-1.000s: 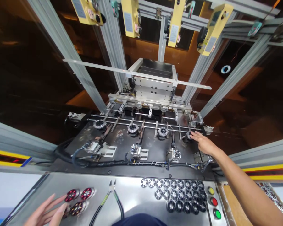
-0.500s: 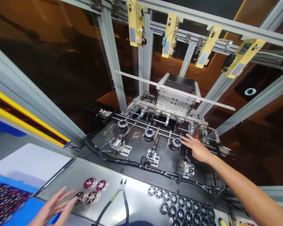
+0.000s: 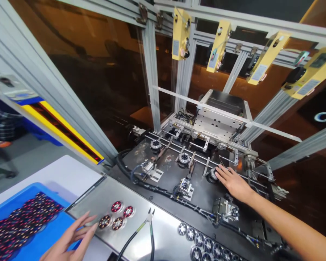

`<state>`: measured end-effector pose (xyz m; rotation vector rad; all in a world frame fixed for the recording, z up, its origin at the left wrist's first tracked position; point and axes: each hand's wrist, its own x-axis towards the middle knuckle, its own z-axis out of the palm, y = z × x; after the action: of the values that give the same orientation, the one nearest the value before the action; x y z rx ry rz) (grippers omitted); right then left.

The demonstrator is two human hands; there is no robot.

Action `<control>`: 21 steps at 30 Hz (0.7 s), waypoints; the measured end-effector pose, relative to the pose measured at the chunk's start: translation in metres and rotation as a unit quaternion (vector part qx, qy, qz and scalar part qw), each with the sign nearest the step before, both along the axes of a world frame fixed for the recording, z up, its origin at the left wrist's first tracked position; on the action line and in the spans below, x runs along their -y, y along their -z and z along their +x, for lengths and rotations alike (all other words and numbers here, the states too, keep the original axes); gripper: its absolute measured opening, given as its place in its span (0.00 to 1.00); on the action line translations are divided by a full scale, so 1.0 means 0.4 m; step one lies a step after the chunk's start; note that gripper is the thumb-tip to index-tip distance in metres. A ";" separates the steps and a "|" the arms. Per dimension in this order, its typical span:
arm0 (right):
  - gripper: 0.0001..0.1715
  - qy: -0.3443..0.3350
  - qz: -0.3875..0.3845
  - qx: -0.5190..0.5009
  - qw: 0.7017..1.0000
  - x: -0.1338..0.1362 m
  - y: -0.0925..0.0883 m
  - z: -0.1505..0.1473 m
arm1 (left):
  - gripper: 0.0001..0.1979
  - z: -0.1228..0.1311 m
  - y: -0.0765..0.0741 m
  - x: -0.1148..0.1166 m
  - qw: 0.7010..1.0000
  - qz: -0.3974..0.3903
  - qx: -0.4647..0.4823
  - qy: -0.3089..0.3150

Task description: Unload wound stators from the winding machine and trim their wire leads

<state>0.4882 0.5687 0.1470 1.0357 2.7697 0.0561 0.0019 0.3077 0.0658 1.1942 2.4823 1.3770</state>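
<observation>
Nearest, the person's left hand point(image 3: 72, 241), fingers spread and apparently holding nothing, hovers just beside four red-and-copper wound stators point(image 3: 117, 223) on the metal surface point(image 3: 84, 208); more fill part of the blue tray point(image 3: 50, 233) to their left. Diagonal cutters point(image 3: 150, 217) lie on their right. Farther in, the right hand point(image 3: 235, 185) has shifted leftward along the row to the third silver-and-black round part point(image 3: 212, 177), suggesting they are handled in turn; its fingertips partly cover it, so any grip cannot be told. Beyond, yellow housings point(image 3: 218, 45) bear pale labels point(image 3: 259, 73), their print illegible.
</observation>
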 end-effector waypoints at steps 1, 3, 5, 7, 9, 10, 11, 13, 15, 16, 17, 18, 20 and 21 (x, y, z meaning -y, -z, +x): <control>0.34 -0.007 0.010 -0.003 1.000 -0.006 -0.009 -0.020 | 0.28 -0.011 0.005 0.000 1.000 -0.008 0.005 0.025; 0.36 -0.023 0.025 -0.009 0.999 -0.023 -0.027 -0.075 | 0.27 -0.028 0.015 -0.001 0.998 -0.016 0.023 0.062; 0.42 -0.051 0.025 -0.014 0.998 -0.050 -0.038 -0.146 | 0.26 -0.028 0.018 -0.007 0.996 -0.005 0.047 0.073; 0.47 -0.083 0.015 -0.015 0.996 -0.082 -0.038 -0.221 | 0.25 -0.013 0.010 -0.017 0.994 0.008 0.060 0.089; 0.50 -0.106 0.003 -0.013 0.994 -0.115 -0.027 -0.285 | 0.24 0.007 -0.002 -0.026 0.993 0.018 0.060 0.104; 0.52 -0.112 -0.002 -0.011 0.994 -0.129 -0.018 -0.309 | 0.24 0.013 -0.007 -0.027 0.992 0.018 0.059 0.109; 0.52 -0.117 -0.006 -0.008 0.993 -0.142 -0.009 -0.327 | 0.23 0.015 -0.010 -0.025 0.992 0.017 0.059 0.108; 0.52 -0.121 -0.011 -0.001 0.993 -0.159 0.009 -0.347 | 0.23 0.007 -0.005 -0.015 0.993 0.012 0.063 0.098; 0.51 -0.122 -0.011 0.003 0.992 -0.166 0.023 -0.350 | 0.23 -0.014 0.011 0.002 0.994 0.009 0.063 0.083; 0.50 -0.123 -0.010 0.004 0.992 -0.167 0.027 -0.350 | 0.23 -0.027 0.022 0.010 0.995 0.005 0.061 0.078; 0.49 -0.125 -0.008 0.003 0.992 -0.166 0.029 -0.350 | 0.23 -0.038 0.032 0.017 0.996 0.001 0.060 0.074; 0.46 -0.128 -0.006 0.002 0.992 -0.165 0.029 -0.352 | 0.23 -0.049 0.041 0.022 0.996 -0.004 0.058 0.068; 0.38 -0.140 0.001 -0.003 0.990 -0.162 0.023 -0.366 | 0.23 -0.063 0.052 0.027 0.997 -0.006 0.056 0.059; 0.33 -0.148 0.005 -0.007 0.989 -0.162 0.017 -0.379 | 0.22 -0.068 0.054 0.028 0.997 -0.006 0.056 0.055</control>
<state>0.3366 0.6334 0.1401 0.6193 2.9145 0.1046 -0.0253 0.2967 0.0441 1.1966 2.3101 1.3601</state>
